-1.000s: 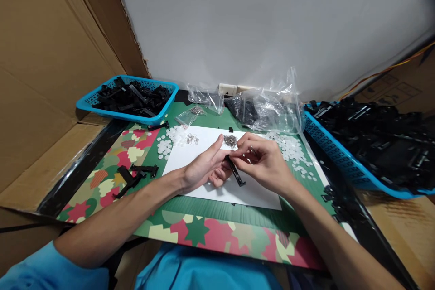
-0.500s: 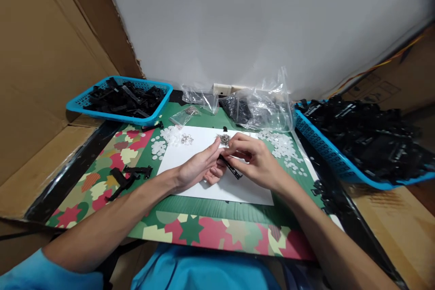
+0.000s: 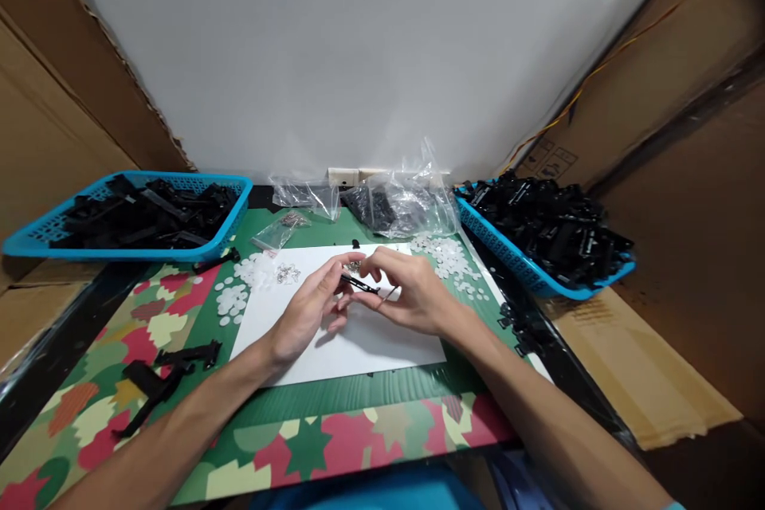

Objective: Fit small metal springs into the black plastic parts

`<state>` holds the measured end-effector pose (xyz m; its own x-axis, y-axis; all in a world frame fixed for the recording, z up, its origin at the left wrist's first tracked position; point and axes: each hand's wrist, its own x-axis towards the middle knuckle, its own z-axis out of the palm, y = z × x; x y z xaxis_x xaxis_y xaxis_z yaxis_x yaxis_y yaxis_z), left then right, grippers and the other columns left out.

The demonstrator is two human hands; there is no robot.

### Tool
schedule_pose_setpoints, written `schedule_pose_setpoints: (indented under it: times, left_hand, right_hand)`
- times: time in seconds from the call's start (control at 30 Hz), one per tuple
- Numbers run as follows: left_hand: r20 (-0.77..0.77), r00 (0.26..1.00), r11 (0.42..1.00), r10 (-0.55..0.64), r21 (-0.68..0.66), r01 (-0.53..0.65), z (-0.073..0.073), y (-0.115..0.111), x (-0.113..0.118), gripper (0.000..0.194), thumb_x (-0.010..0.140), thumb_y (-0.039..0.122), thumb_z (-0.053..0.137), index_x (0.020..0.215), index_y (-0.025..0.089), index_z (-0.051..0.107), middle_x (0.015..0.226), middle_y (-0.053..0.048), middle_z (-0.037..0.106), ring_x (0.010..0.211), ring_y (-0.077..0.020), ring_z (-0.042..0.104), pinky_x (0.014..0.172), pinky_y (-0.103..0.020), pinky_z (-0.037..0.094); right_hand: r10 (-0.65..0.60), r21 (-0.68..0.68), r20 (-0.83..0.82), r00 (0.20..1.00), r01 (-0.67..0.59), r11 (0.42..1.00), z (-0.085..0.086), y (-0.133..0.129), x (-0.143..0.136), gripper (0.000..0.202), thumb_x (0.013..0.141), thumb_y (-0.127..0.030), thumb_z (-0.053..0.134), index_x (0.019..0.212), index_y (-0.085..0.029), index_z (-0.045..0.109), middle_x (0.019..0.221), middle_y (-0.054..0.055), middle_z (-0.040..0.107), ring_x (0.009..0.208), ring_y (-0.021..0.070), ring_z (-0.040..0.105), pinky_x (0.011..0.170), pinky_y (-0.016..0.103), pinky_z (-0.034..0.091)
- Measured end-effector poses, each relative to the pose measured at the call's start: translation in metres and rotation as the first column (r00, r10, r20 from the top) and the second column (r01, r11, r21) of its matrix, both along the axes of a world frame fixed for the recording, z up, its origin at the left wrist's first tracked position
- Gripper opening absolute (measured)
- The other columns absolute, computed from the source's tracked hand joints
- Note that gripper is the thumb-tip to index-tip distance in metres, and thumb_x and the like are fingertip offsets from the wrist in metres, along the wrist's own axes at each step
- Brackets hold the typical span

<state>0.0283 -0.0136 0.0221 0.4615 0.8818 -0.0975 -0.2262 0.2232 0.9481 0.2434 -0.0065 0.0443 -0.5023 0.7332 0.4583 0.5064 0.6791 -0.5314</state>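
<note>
Over the white sheet (image 3: 358, 351), my left hand (image 3: 314, 299) grips one end of a slim black plastic part (image 3: 360, 284) between thumb and fingers. My right hand (image 3: 412, 291) is closed at the part's other end, its fingers bent around it. Small metal pieces (image 3: 288, 274) lie on the sheet left of my hands, and another small metal pile (image 3: 354, 266) is partly hidden behind my fingers. White discs (image 3: 232, 299) are spread at the sheet's left, and more white discs (image 3: 448, 259) at its right.
Blue baskets of black parts stand at left (image 3: 224, 243) and right (image 3: 519, 267). Clear plastic bags (image 3: 412, 207) lie by the wall. Loose black parts (image 3: 156, 386) rest near my left forearm, others (image 3: 523, 331) at the right edge. Cardboard (image 3: 651, 382) flanks the table.
The view has shifted right, so the table things appear further left. The black part has turned closer to horizontal, and my right hand has moved round to its right end.
</note>
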Motion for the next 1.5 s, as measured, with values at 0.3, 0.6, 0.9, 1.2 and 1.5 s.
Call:
schedule_pose_setpoints:
  times: [0.3, 0.6, 0.9, 1.2, 1.5]
  left_hand:
    - [-0.284, 0.959, 0.965, -0.018, 0.245, 0.091, -0.008, 0.005, -0.003, 0.057, 0.103, 0.053, 0.064, 0.15, 0.024, 0.051, 0.1, -0.005, 0.062, 0.073, -0.0142, 0.059, 0.058, -0.024, 0.051]
    - [-0.52, 0.774, 0.742, 0.362, 0.663, 0.098, -0.004, 0.007, -0.008, 0.02, 0.102, 0.036, 0.069, 0.116, 0.022, 0.068, 0.115, -0.006, 0.068, 0.095, -0.0201, 0.064, 0.076, -0.031, 0.051]
    - [-0.549, 0.715, 0.653, 0.432, 0.737, 0.171, -0.018, 0.013, -0.014, 0.012, 0.094, 0.019, 0.079, 0.103, 0.021, 0.071, 0.097, -0.001, 0.069, 0.086, -0.0183, 0.063, 0.075, -0.031, 0.049]
    - [-0.488, 0.747, 0.557, 0.452, 0.808, 0.191, -0.024, 0.017, -0.014, 0.011, 0.092, 0.011, 0.079, 0.089, 0.017, 0.071, 0.088, -0.002, 0.071, 0.087, -0.0194, 0.067, 0.076, -0.031, 0.049]
    - [-0.504, 0.725, 0.454, 0.47, 0.842, 0.291, -0.025, 0.017, -0.015, 0.009, 0.095, 0.012, 0.077, 0.087, 0.015, 0.074, 0.085, -0.004, 0.07, 0.085, -0.0204, 0.066, 0.075, -0.033, 0.05]
  right_hand:
    - [-0.088, 0.152, 0.325, 0.942, 0.039, 0.988, -0.016, 0.009, 0.009, 0.015, 0.106, -0.018, 0.058, 0.114, -0.02, 0.071, 0.103, 0.006, 0.072, 0.072, 0.0155, 0.059, 0.059, 0.031, 0.026]
    - [-0.046, 0.061, 0.384, 0.922, 0.024, 0.998, -0.019, 0.015, 0.016, 0.012, 0.1, -0.013, 0.063, 0.103, -0.02, 0.072, 0.096, 0.004, 0.071, 0.064, 0.0126, 0.051, 0.059, 0.03, 0.026]
    - [0.082, -0.175, 0.053, 0.995, -0.072, 0.982, -0.004, 0.018, 0.019, 0.027, 0.113, -0.029, 0.05, 0.104, -0.02, 0.074, 0.109, 0.008, 0.066, 0.095, 0.0198, 0.064, 0.084, 0.033, 0.048]
    - [-0.037, -0.282, -0.198, 0.98, -0.02, 0.959, -0.011, 0.015, -0.001, 0.044, 0.116, -0.044, 0.043, 0.094, -0.019, 0.073, 0.084, 0.003, 0.063, 0.078, 0.0168, 0.059, 0.077, 0.032, 0.046]
    - [-0.044, -0.314, -0.154, 0.987, -0.007, 0.95, -0.022, 0.017, -0.014, 0.04, 0.114, -0.036, 0.048, 0.087, -0.018, 0.071, 0.071, -0.001, 0.06, 0.066, 0.0132, 0.054, 0.069, 0.028, 0.04]
